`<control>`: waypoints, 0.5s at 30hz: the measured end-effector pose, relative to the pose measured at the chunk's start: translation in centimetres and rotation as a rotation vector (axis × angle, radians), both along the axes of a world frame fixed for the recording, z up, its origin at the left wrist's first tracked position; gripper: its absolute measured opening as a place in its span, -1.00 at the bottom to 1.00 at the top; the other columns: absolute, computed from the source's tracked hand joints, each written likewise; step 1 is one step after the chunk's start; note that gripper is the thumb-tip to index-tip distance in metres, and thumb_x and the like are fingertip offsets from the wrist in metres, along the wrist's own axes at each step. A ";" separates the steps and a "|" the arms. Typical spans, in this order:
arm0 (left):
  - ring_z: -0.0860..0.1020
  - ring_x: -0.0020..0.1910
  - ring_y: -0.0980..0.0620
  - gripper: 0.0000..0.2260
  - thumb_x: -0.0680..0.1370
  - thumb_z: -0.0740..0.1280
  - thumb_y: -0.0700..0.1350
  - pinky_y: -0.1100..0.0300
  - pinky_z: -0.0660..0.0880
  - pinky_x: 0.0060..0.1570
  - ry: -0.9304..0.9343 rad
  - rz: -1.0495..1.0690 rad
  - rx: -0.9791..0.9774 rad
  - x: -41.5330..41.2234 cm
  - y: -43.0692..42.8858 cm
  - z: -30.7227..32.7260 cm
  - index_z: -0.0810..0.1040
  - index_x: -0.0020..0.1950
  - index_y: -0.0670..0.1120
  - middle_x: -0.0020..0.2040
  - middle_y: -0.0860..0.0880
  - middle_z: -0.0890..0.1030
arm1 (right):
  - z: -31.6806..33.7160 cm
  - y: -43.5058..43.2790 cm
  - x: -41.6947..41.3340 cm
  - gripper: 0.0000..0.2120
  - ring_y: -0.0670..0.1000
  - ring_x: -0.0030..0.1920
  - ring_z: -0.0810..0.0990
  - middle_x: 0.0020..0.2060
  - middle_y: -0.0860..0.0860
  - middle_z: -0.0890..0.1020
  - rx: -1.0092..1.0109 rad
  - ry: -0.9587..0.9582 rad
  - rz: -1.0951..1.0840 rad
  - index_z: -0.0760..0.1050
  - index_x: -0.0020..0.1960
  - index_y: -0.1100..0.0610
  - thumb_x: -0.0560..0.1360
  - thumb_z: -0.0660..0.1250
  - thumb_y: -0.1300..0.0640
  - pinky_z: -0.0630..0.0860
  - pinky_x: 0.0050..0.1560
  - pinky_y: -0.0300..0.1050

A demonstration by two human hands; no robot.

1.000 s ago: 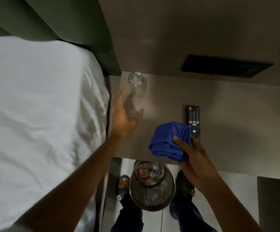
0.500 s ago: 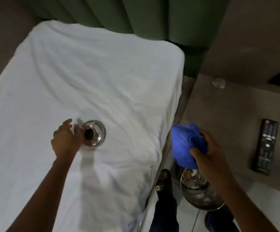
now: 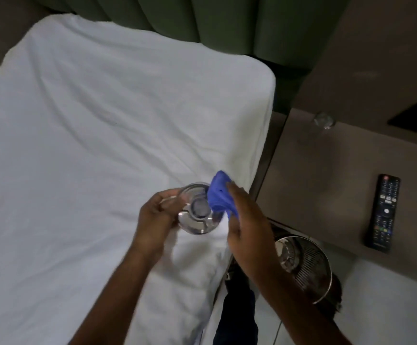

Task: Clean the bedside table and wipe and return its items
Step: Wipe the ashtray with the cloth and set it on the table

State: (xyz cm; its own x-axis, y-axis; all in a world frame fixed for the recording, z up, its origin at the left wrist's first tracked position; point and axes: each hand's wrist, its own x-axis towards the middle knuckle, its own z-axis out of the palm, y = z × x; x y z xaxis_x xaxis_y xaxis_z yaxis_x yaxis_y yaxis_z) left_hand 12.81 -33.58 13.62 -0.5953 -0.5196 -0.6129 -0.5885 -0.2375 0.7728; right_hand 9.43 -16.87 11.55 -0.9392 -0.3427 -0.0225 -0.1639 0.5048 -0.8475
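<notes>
My left hand [image 3: 156,217] grips a clear glass bottle-like vessel [image 3: 196,212], seen end on, above the white bed near its right edge. My right hand [image 3: 246,220] holds a bunched blue cloth [image 3: 218,192] pressed against the vessel's right side. The brown bedside table [image 3: 327,175] lies to the right. On it a clear drinking glass [image 3: 323,120] stands at the back left corner and a black remote control [image 3: 383,212] lies near the front right.
The white bed sheet [image 3: 103,145] fills the left and centre, with a green padded headboard [image 3: 227,18] behind. A perforated steel waste bin [image 3: 304,265] with litter stands on the floor below the table, beside my legs and sandalled feet.
My left hand left the glass on the table, reached the vessel on the bed, and lifted it rightward. My right hand brought the blue cloth against it.
</notes>
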 end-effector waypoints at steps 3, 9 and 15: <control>0.70 -0.13 0.06 -0.80 0.56 0.33 -0.19 0.28 0.59 -0.23 0.034 -0.006 0.177 -0.4 5.1 0.2 0.66 0.14 -0.05 -0.05 -0.03 0.74 | 0.3 0.3 0.3 -0.52 0.18 0.34 0.44 0.29 0.15 0.53 0.113 0.103 0.024 0.43 0.31 0.20 0.43 0.03 0.22 0.44 0.27 0.20; 0.68 -0.08 0.04 -0.72 0.56 0.29 -0.23 0.19 0.65 -0.10 0.091 0.196 0.440 -2.8 8.2 -0.9 0.60 0.25 -0.14 0.02 -0.06 0.72 | 0.5 5.3 0.2 -0.51 0.10 0.28 0.50 0.22 0.04 0.59 0.283 0.203 0.150 0.52 0.20 0.11 0.32 0.14 0.32 0.32 0.27 0.02; 0.69 -0.24 0.08 -0.76 0.58 0.23 -0.33 0.18 0.65 -0.13 0.030 0.016 0.520 -4.8 15.1 -2.3 0.57 0.18 -0.15 -0.17 -0.04 0.73 | -0.7 11.7 -3.1 -0.47 0.18 0.28 0.50 0.23 0.14 0.58 0.347 0.043 -0.176 0.52 0.23 0.18 0.34 0.02 0.17 0.43 0.25 0.24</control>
State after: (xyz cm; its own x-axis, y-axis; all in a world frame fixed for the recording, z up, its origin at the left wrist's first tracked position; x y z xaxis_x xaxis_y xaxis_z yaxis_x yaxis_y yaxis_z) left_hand 8.03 -18.43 11.31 -0.6109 -0.1600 -0.7754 -0.5615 -0.6028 0.5669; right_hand 6.35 -5.17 10.84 -0.9855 -0.1556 -0.0678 -0.0814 0.7839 -0.6155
